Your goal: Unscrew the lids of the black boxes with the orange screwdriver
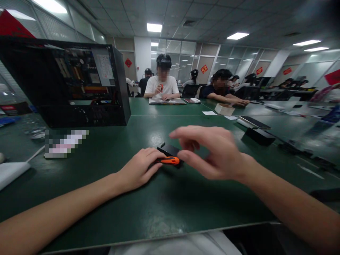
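Observation:
My left hand [142, 167] rests on the green tabletop with its fingers closed around an orange-and-black screwdriver [171, 160]. Only the handle end shows, pointing right; the rest is hidden under my fingers. Just behind and partly beneath the handle lies a flat black piece [168, 149] with a small raised edge at its far left corner. My right hand [212, 152] is held above the table to the right, slightly blurred. Its thumb and index finger are apart, with nothing between them, and the thumb tip is close to the handle's end.
An open black computer case [87, 85] stands at the left back, near a plastic bottle [13, 101]. A white box [12, 173] with a cable is at the left edge. A black block [259, 136] and a cardboard box [224, 108] sit rightward. Two people work across the table.

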{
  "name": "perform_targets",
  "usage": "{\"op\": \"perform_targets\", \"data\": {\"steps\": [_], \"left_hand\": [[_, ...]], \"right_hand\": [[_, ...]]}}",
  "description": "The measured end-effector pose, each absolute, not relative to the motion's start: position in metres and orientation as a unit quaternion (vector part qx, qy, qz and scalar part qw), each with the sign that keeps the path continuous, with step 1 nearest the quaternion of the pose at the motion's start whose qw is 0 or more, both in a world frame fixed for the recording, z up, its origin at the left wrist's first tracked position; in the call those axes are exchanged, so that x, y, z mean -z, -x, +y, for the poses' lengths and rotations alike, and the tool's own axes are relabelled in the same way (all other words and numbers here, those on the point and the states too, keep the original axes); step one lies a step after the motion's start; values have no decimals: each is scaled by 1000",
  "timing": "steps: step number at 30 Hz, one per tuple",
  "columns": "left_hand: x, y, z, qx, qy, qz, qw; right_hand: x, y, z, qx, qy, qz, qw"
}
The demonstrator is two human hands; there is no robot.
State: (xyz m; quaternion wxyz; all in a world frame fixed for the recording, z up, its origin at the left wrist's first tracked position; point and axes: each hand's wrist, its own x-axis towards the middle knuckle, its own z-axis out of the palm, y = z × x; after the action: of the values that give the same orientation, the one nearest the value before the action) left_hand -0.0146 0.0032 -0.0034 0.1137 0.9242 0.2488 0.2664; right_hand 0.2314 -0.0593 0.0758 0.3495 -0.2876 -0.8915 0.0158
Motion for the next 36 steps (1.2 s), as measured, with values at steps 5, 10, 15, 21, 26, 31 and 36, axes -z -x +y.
{"op": "perform_targets", "data": {"steps": [5, 10, 15, 21, 26, 31, 36], "left_hand": [[5, 9, 6, -356, -884, 251, 167], [4, 7, 7, -396, -864, 276, 146], [4, 11, 15, -393, -853, 312, 142], [11, 14, 36, -323, -843, 327, 279], [12, 13, 41, -278, -856, 330, 284], [6, 9, 33, -272, -878, 310, 243], [5, 4, 20, -278, -860, 336, 264]], "right_hand": [[-41, -225, 4, -68, 269, -902, 330], [-23, -226, 7, -146, 304, -884, 323], [-14, -224, 16, -310, 343, -768, 443], [-6, -221, 33, -489, 391, -499, 599], [-11, -222, 36, -553, 392, -418, 605], [-11, -225, 37, -525, 385, -447, 613], [-17, -229, 35, -439, 342, -512, 654]]}}
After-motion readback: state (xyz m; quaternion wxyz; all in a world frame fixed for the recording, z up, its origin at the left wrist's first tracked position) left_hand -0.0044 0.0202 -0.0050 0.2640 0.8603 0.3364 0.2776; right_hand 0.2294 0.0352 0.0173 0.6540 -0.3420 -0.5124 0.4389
